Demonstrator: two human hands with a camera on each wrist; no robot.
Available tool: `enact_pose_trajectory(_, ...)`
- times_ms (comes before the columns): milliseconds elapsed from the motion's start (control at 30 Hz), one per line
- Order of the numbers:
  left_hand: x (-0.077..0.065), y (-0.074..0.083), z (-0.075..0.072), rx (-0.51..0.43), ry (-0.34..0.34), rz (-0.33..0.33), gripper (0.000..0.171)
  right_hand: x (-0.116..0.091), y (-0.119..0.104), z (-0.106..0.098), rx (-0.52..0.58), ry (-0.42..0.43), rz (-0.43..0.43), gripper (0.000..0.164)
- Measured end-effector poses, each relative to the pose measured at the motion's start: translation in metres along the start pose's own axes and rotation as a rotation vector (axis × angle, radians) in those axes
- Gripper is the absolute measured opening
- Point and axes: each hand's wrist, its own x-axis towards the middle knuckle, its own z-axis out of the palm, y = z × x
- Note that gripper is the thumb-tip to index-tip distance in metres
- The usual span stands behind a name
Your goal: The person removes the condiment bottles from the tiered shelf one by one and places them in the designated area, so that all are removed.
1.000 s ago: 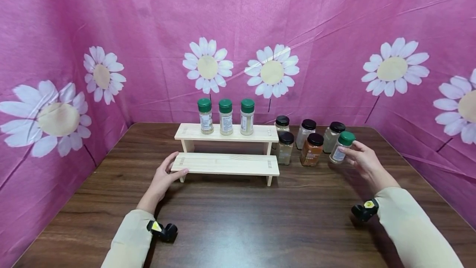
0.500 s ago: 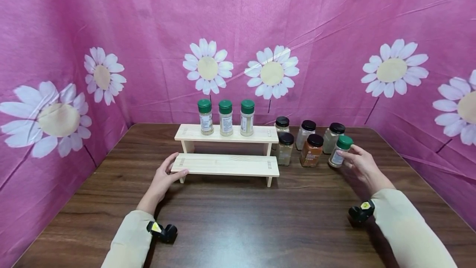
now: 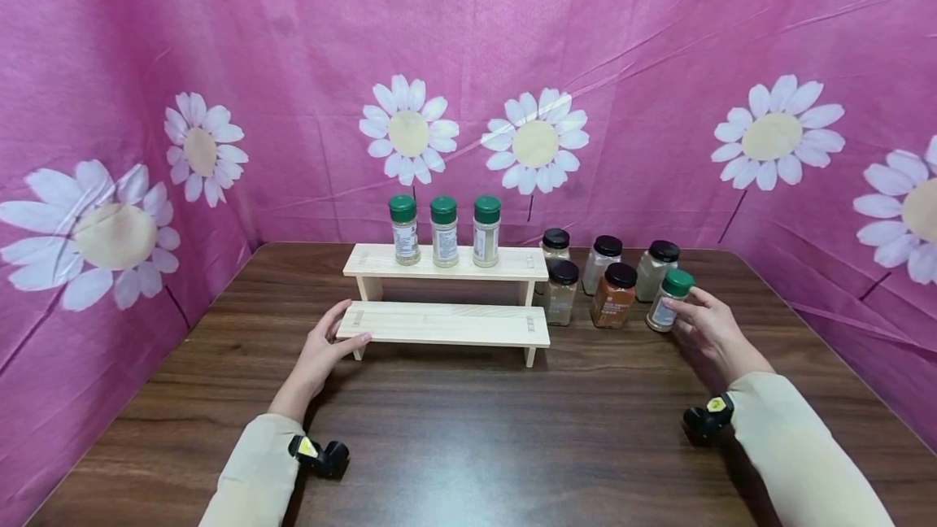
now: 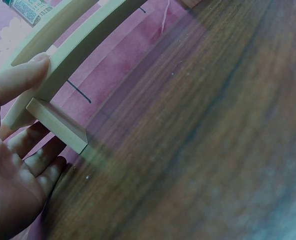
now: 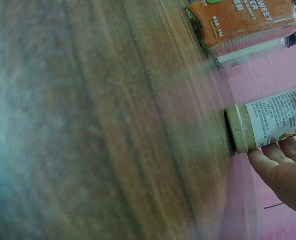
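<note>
My left hand (image 3: 322,352) grips the left end of a two-tier wooden spice rack (image 3: 442,324). Its thumb lies on the lower shelf, and in the left wrist view the other fingers reach behind the rack's leg (image 4: 60,125). On the right, my right hand (image 3: 713,328) holds a green-capped spice jar (image 3: 663,314) between thumb and fingers. The jar stands nearly upright, its base right at the tabletop in the right wrist view, where its label and pale contents show. Three similar green-capped jars (image 3: 445,233) stand in a row on the upper shelf.
Several black-capped spice jars stand on the wooden table (image 3: 468,429) between rack and right hand, among them an orange-red one (image 3: 613,295) and a dark-greenish one (image 3: 654,271) just behind the held jar. A pink cloth (image 3: 468,47) with daisies hangs behind the table.
My right hand has shifted slightly left and down with the green-capped jar, mostly in the first half second. The left hand and the rack stay where they were.
</note>
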Motion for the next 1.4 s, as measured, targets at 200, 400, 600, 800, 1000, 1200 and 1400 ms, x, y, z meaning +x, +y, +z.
enact_pose_trajectory(200, 0.0, 0.001, 0.0, 0.003, 0.006, -0.001, 0.071, 0.001, -0.001, 0.0, -0.018, 0.013, 0.005, 0.025)
enact_pose_trajectory(400, 0.0, 0.001, 0.0, 0.003, 0.001, -0.005, 0.072, 0.001, 0.001, -0.002, -0.004, 0.016, 0.006, 0.026)
enact_pose_trajectory(600, 0.001, 0.001, 0.0, 0.004, 0.002, 0.001, 0.072, 0.002, 0.002, -0.003, 0.003, -0.018, -0.019, 0.026)
enact_pose_trajectory(800, 0.0, 0.001, 0.0, 0.009, 0.002, -0.01, 0.072, 0.001, -0.002, -0.002, 0.031, -0.047, -0.014, 0.027)
enact_pose_trajectory(1000, -0.001, 0.001, 0.0, 0.003, -0.003, -0.015, 0.073, -0.003, -0.013, 0.0, 0.066, -0.076, -0.034, 0.026)
enact_pose_trajectory(1200, -0.001, 0.001, 0.0, -0.001, -0.003, -0.017, 0.073, -0.006, -0.028, -0.003, 0.002, -0.084, -0.022, 0.025)
enact_pose_trajectory(1400, -0.001, 0.002, -0.001, 0.012, -0.005, -0.03, 0.073, -0.004, -0.043, -0.005, -0.139, -0.086, -0.05, 0.027)
